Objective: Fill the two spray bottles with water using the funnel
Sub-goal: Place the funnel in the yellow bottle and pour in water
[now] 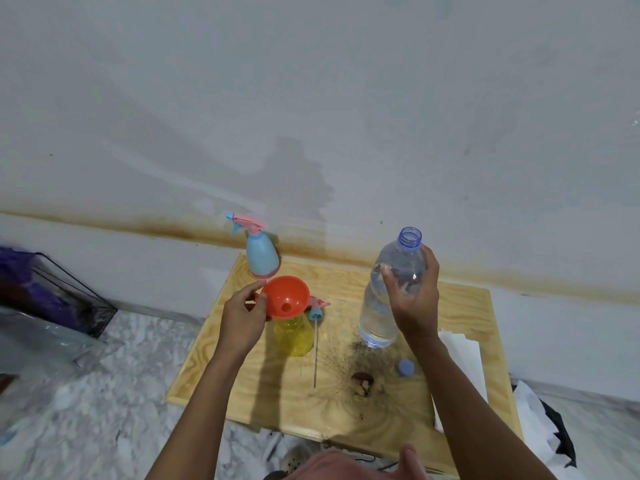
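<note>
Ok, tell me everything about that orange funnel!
The funnel looks like shiny orange-red plastic: a wide round bowl with a small hole at its bottom and a little tab on its rim. It stands spout-down in the open neck of the yellow spray bottle on the wooden table. The left hand pinches its tab. No water shows inside it.

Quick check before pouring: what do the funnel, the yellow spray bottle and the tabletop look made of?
The funnel looks like opaque orange plastic, smooth with a slight sheen. The yellow spray bottle looks like translucent plastic, since light passes through it. The tabletop is pale bare wood, probably plywood, judging by its swirling grain.
</note>
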`<state>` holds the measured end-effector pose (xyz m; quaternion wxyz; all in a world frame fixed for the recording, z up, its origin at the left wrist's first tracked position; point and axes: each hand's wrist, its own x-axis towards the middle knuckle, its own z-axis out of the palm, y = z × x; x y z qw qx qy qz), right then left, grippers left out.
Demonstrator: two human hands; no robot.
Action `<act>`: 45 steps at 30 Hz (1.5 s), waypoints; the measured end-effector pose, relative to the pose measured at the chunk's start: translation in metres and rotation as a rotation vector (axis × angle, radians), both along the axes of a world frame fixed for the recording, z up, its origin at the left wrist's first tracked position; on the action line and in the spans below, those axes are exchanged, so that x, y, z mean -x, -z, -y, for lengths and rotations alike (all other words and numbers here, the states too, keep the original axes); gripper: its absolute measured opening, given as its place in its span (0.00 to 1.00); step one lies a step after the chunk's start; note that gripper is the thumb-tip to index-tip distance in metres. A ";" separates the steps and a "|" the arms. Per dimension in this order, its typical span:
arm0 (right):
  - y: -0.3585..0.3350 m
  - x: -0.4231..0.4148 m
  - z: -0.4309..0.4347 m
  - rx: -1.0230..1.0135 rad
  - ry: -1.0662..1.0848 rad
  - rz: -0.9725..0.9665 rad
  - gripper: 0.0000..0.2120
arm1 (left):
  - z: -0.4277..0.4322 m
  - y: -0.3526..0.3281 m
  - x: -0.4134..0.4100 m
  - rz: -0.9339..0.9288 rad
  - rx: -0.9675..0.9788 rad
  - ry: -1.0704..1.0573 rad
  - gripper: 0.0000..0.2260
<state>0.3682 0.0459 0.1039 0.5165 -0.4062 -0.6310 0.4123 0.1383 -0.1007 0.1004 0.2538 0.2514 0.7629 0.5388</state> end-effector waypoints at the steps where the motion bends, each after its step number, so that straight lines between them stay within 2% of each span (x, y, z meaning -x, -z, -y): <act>1: -0.001 0.001 -0.001 0.003 0.001 0.000 0.30 | 0.000 0.000 0.000 -0.001 0.001 0.002 0.13; 10: -0.018 0.003 0.010 -0.008 -0.053 -0.006 0.29 | 0.002 0.004 0.002 -0.011 0.010 0.009 0.14; 17: -0.036 0.006 0.014 -0.029 -0.282 0.087 0.28 | 0.002 0.005 0.003 -0.024 0.003 0.011 0.14; 23: -0.046 0.012 0.021 0.033 -0.481 0.188 0.31 | 0.002 0.006 0.004 -0.022 -0.004 0.017 0.14; 26: -0.047 0.015 0.025 0.072 -0.545 0.250 0.29 | 0.002 0.007 0.005 -0.020 0.005 0.018 0.14; 32: -0.047 0.019 0.030 0.100 -0.607 0.359 0.26 | 0.001 0.004 0.004 -0.022 0.005 0.020 0.14; 39: -0.046 0.023 0.036 0.140 -0.681 0.363 0.22 | 0.002 0.004 0.003 -0.026 0.006 0.013 0.14; 45: -0.036 0.025 0.036 0.210 -0.733 0.407 0.23 | 0.001 0.004 0.003 -0.013 -0.007 0.002 0.14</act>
